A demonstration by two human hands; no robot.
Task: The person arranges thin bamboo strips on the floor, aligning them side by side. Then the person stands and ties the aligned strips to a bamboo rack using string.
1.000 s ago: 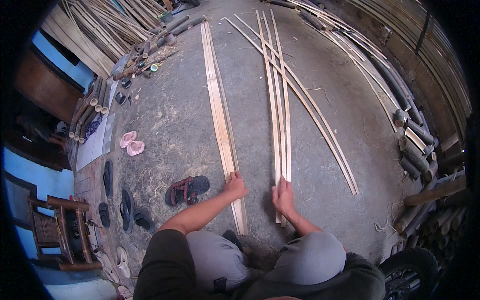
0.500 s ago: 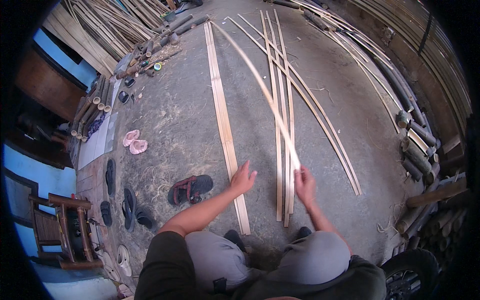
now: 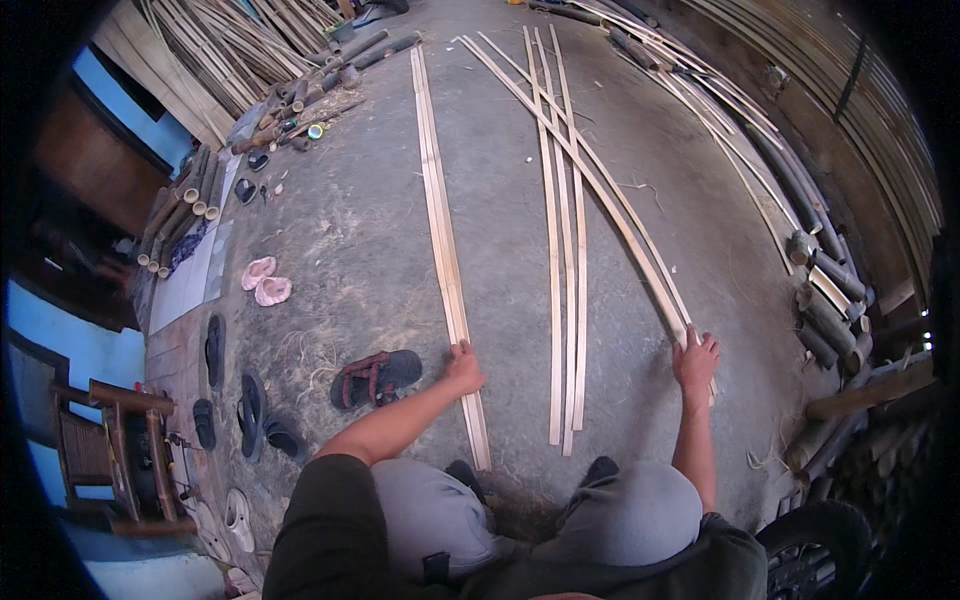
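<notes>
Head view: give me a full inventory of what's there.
Strip bundle: count unclear, pale, left of centre
Straight strips: three, pale, centre
Slanting strips: at least two, pale, right of centre
Strapped sandal: one, black and red, left of centre
Clogs: two, pink, left
Slippers: several, dark, left
Pale footwear: count unclear, whitish, lower left
Chair: one, brown, lower left
Stacked laths: many, tan, upper left
Bamboo poles: many, brown and grey, both sides
Wheel: one, black, lower right
Wall: one, blue, left
Floor: one, grey, middle
Trousers: one pair, grey, lower centre
Sleeves: two, dark, bottom
Left hand: one, bare, on the strip bundle
Right hand: one, bare, on the slanting strips
</notes>
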